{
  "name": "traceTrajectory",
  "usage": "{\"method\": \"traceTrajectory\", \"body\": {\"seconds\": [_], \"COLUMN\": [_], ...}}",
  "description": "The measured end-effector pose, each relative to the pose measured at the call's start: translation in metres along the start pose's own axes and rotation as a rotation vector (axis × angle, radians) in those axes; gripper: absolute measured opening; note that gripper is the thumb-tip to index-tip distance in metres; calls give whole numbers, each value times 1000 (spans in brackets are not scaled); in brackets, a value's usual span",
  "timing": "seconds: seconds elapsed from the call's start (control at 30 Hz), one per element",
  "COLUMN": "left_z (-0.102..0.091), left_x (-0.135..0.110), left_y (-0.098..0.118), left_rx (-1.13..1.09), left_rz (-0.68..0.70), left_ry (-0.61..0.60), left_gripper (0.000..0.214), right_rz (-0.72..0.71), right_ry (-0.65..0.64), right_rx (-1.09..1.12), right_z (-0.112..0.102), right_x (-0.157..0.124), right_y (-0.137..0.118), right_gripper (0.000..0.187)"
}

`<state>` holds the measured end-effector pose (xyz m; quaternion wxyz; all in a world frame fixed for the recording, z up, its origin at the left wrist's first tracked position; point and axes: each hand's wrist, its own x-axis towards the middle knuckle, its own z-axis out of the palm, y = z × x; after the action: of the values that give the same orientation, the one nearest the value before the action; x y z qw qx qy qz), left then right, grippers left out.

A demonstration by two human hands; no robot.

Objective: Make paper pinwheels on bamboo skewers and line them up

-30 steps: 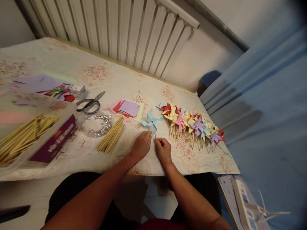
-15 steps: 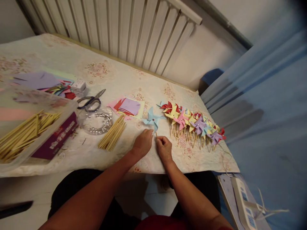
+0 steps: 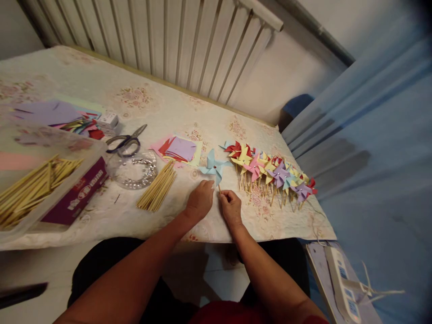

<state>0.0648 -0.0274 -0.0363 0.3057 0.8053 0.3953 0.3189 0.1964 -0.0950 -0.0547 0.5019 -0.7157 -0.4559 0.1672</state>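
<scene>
The person's right hand [image 3: 230, 208] angles inward over the floral tablecloth [image 3: 126, 225], thumb and index finger pinched on the stick [image 3: 219, 189] of a light-blue paper pinwheel [image 3: 213, 168]; the left hand [image 3: 200, 200] slants in opposite, fingers curled by the lower blade [image 3: 218, 179], though whether they grip it cannot be told; the pinwheel's head is just beyond both hands, between stacked paper squares [image 3: 182, 149] and clustered multicoloured pinwheels [image 3: 255, 167].
</scene>
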Motion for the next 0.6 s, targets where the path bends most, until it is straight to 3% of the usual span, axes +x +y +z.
{"method": "traceTrajectory", "body": {"seconds": [0.6], "left_z": [-2], "left_x": [1], "left_y": [4], "left_rx": [-40], "left_rz": [37], "left_ry": [2], "left_gripper": [34], "right_rz": [-16], "right_ry": [-19], "right_rx": [-24], "right_z": [-2], "right_x": [0], "right_y": [0], "right_gripper": [19]}}
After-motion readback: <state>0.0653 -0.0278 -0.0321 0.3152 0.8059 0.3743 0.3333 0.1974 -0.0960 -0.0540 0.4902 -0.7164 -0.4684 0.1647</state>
